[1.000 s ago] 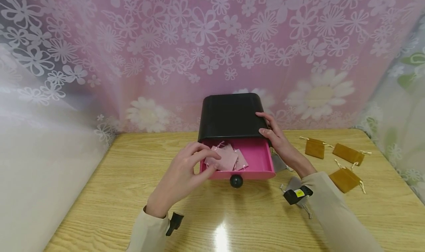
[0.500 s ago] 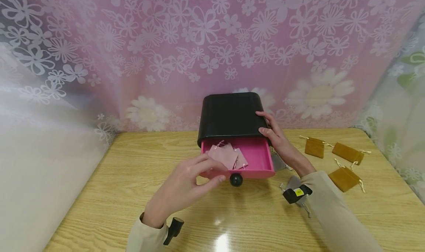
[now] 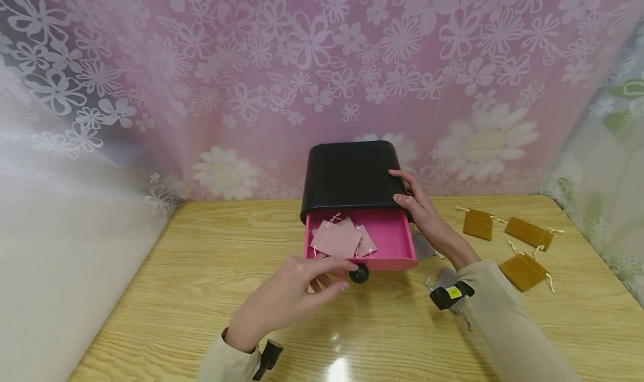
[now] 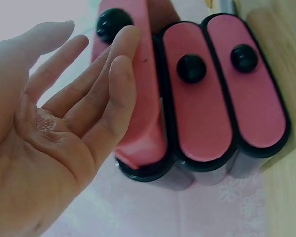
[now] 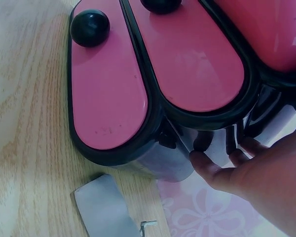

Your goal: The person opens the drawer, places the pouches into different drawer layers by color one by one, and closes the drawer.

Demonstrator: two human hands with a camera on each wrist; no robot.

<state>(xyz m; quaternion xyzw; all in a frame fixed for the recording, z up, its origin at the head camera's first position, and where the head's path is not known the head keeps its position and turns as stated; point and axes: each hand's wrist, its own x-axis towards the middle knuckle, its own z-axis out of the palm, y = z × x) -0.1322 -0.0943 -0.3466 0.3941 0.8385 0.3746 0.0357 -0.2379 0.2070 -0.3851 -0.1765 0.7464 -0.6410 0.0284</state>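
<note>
A black mini chest of drawers (image 3: 352, 175) stands on the table with its top pink drawer (image 3: 387, 234) pulled out. Several pale pink drawstring pouches (image 3: 338, 241) lie at the drawer's left side. My left hand (image 3: 294, 289) is in front of the drawer, its index fingertip right at the round black knob (image 3: 359, 274). In the left wrist view its fingers are loosely extended beside the pink drawer front (image 4: 147, 94), not curled round the knob. My right hand (image 3: 425, 214) rests against the chest's right side, fingers spread along the black casing.
Three brown drawstring pouches (image 3: 523, 271) lie on the table at the right. Grey pouches (image 3: 422, 246) lie nearer the chest, one partly behind my right wrist. Two closed drawers (image 5: 108, 94) sit below the pulled-out one. A pink floral curtain (image 3: 282, 91) hangs behind the table.
My left hand has moved from above the pink pouches, down and to the right, to the knob. The right hand, chest and drawer have stayed in place.
</note>
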